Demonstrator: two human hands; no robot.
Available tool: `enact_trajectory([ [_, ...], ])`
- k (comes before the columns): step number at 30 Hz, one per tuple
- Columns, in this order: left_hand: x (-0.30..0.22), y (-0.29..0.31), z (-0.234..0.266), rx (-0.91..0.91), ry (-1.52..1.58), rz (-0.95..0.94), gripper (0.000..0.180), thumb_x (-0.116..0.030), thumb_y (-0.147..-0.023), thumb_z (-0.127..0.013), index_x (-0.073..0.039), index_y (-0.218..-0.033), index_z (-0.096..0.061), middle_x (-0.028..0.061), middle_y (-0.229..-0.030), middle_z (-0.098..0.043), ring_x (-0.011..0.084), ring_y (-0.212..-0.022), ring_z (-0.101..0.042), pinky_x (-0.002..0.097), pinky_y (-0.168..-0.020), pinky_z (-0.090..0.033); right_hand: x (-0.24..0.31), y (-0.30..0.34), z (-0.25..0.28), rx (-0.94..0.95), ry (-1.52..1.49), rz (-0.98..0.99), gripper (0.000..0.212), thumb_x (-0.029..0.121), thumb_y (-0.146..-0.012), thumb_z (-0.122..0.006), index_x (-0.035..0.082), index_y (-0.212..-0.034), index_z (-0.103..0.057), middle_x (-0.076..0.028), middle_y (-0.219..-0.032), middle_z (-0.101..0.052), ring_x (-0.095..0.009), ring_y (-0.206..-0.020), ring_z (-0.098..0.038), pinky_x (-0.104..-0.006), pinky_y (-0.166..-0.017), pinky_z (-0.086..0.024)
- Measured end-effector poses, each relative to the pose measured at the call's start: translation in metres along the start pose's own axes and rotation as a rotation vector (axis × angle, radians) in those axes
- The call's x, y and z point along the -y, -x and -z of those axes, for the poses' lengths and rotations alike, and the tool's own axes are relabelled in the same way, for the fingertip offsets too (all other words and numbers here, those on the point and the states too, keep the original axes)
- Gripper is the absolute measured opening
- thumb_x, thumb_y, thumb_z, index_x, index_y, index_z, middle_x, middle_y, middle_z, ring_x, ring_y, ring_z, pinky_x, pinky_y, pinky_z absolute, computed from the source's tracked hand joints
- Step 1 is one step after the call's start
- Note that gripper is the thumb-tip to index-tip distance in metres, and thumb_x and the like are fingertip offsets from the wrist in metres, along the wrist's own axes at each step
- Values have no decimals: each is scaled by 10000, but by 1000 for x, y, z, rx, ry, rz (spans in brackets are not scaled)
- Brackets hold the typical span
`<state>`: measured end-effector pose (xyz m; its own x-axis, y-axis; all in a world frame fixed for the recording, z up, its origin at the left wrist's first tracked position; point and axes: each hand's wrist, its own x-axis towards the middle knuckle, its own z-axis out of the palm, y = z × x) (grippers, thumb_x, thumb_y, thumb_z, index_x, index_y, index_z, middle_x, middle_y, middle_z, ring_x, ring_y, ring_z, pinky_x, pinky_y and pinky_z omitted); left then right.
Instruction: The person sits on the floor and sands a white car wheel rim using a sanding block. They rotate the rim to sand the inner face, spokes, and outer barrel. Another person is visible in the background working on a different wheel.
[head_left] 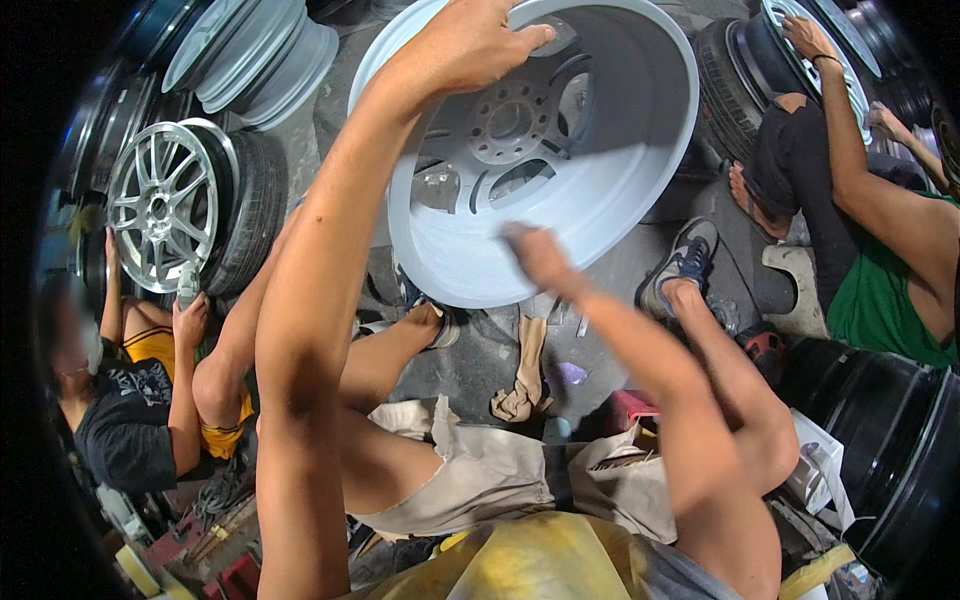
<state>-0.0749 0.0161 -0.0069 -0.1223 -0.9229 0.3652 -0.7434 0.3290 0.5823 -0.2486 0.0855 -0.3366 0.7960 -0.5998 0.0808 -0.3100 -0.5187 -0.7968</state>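
A large pale-grey wheel rim (pixel 640 190) stands tilted in front of me, its open barrel facing me and its spokes and hub at the back. My left hand (pixel 475 45) is at its top, thumb stretched out inside the barrel. The other fingers bend toward the upper edge and are partly cut off by the frame. Low inside the barrel, my right hand (pixel 550 268) is smeared by motion. Its fingers close round a small dark grey piece (pixel 514 236), too blurred to name, which is at or close to the rim's inner wall.
A person at left holds a tool (pixel 188 284) beside a silver multi-spoke wheel (pixel 160 207) and tyre (pixel 255 205). Another at right handles a pale rim (pixel 850 85). Black barrels (pixel 870 430) stand right. Crumpled brown paper (pixel 522 385) lies between my feet.
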Motion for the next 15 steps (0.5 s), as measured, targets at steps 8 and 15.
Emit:
enact_trajectory([
  [8, 14, 13, 3, -84, -233, 96, 495, 26, -757, -532, -29, -1235, -652, 276, -1131, -680, 435, -1117, -629, 453, -985, -490, -96, -23, 98, 188, 1007, 60, 356, 77, -876, -560, 16, -1211, -661, -208, -1398, -551, -363, -1312, -517, -448, -1142, -384],
  [15, 0, 18, 0, -75, -172, 58, 520, 37, -741, -515, -32, -1238, -651, 289, -1121, -676, 447, -1105, -629, 459, -983, -491, 147, -79, 3, -182, -209, -6, 182, 128, -816, -603, -23, -731, -658, -289, -764, -640, -428, -736, -682, -514, -655, -520],
])
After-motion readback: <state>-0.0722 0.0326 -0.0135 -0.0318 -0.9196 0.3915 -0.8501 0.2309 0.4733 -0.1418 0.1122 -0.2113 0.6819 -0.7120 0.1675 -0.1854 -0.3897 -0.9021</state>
